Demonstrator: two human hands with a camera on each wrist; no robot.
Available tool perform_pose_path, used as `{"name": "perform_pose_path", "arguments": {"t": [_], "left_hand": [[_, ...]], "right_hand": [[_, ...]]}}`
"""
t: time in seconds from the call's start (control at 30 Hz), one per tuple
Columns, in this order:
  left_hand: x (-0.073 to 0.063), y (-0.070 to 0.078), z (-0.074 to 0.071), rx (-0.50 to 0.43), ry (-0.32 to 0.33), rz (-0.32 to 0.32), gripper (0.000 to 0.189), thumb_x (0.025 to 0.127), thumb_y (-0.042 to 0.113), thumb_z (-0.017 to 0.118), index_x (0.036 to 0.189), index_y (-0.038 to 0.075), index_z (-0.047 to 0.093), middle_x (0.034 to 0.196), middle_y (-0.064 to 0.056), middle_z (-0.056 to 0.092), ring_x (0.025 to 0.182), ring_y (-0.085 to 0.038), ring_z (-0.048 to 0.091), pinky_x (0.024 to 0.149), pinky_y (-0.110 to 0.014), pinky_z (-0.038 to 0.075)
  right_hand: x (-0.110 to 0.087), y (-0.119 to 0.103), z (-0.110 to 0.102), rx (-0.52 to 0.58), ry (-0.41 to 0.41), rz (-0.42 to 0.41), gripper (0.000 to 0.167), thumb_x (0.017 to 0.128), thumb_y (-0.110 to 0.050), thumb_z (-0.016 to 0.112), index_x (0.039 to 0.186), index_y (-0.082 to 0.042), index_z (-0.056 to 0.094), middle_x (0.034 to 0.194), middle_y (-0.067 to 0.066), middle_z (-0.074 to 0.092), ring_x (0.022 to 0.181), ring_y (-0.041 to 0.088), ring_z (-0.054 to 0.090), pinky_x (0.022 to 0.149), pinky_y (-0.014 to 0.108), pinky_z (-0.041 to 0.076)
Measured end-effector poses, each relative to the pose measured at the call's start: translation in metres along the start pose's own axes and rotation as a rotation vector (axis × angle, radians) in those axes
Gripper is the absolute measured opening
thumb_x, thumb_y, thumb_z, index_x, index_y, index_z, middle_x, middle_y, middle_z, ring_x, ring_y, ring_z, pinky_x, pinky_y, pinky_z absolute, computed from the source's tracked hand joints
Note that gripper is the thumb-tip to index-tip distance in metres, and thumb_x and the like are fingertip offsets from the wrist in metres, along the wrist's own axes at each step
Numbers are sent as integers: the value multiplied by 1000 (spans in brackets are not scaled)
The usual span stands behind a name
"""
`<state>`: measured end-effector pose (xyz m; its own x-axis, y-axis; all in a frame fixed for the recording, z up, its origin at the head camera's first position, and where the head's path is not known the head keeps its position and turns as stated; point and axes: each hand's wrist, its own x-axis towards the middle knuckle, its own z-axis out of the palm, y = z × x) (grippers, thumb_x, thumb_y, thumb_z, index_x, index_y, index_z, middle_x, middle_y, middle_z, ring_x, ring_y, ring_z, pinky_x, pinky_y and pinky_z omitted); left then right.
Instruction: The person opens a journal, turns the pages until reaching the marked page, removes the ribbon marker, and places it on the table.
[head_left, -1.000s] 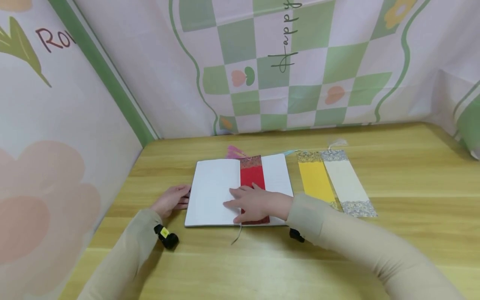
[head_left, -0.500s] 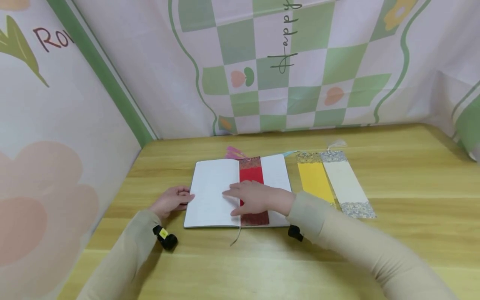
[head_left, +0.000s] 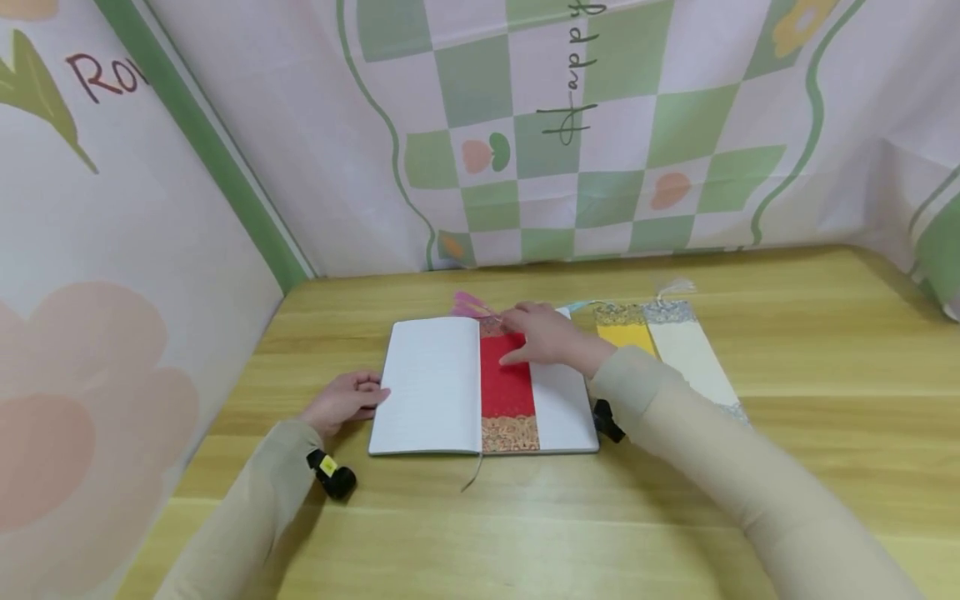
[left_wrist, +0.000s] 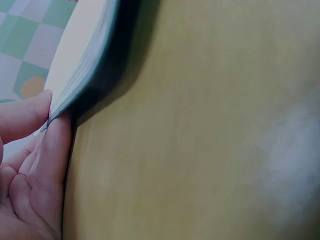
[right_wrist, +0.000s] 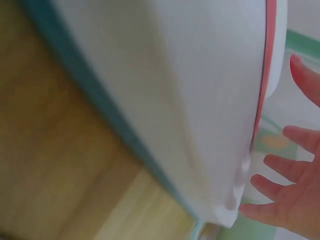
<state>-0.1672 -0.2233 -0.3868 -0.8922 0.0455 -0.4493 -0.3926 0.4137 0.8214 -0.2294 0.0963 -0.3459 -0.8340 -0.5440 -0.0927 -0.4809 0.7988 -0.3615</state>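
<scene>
An open notebook (head_left: 431, 392) with white pages lies on the table. My left hand (head_left: 343, 402) pinches its left edge; in the left wrist view the thumb (left_wrist: 27, 116) is on the pages and a finger (left_wrist: 52, 165) is under the cover. Along the notebook's centre fold, on the right page, lies a red bookmark (head_left: 506, 383) with lace-patterned ends and a pink tassel (head_left: 467, 304). My right hand (head_left: 551, 335) is over the bookmark's upper part, hiding some of it. Its fingers are spread in the right wrist view; whether they touch the paper I cannot tell.
Right of the notebook lie a yellow bookmark (head_left: 624, 335), partly behind the right sleeve (head_left: 675, 408), and a cream bookmark (head_left: 693, 358) with a white tassel (head_left: 677, 287). A thin ribbon (head_left: 472, 473) hangs from the notebook's lower edge. A patterned curtain (head_left: 615, 192) borders the table's back.
My right hand has moved from the bookmark's lower middle up and right to its top end, uncovering the lower part. The left thumb has come onto the page edge.
</scene>
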Motion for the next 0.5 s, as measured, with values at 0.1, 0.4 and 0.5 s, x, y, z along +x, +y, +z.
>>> {"name": "perform_pose_path", "arguments": {"t": [0.1,0.4,0.5], "left_hand": [[1,1,0,8,-2,6,44,94,13,58,131,-5,43,111,-11,62,85,-9,57,75,-23,54],[1,1,0,11,6,0,39,94,12,59,127,-3,46,97,-3,62,82,-10,56,72,-22,53],[1,-1,0,13,17,-4,40,94,13,59,128,-3,46,103,-8,63,83,-10,57,73,-23,54]], "right_hand": [[2,7,-3,3,-10,61,78,79,-44,73,139,-4,43,141,22,43,133,42,34,111,57,26],[6,15,-2,-31,-60,156,96,73,-49,78,147,-7,32,150,25,27,137,47,22,110,60,26],[6,16,0,-37,-66,173,98,72,-48,79,147,-8,31,150,24,27,137,47,21,109,60,26]]}}
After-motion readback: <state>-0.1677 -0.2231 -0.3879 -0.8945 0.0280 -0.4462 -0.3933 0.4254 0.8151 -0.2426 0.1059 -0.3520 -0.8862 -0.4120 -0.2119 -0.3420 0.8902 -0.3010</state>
